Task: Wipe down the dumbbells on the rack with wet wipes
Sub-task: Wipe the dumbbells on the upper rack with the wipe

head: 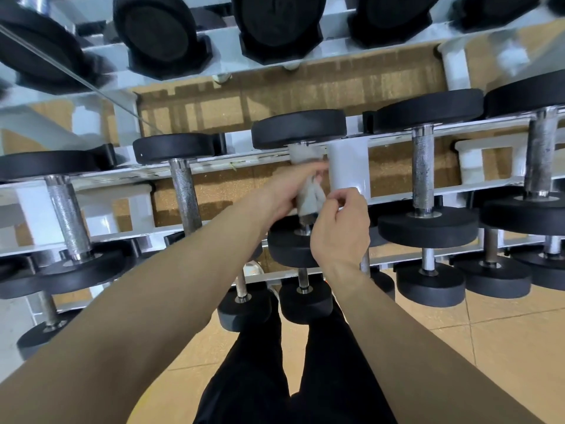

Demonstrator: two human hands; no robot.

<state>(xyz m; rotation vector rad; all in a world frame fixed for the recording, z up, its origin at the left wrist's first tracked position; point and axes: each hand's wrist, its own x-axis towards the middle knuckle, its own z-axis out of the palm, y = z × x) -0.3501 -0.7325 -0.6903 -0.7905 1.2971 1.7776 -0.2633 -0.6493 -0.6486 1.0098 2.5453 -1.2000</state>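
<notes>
The black round-headed dumbbell with a steel handle point(299, 129) lay on the middle tier of the white metal rack point(348, 169), its long axis running away from the person across the rails. A white wet wipe point(303, 154) wrapped the handle. The left hand point(286, 191) curled round the wrapped handle. The right hand point(339, 228) pinched the wipe's near edge.

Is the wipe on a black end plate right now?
No, the wet wipe is wrapped round the dumbbell handle, under the left hand.
</notes>
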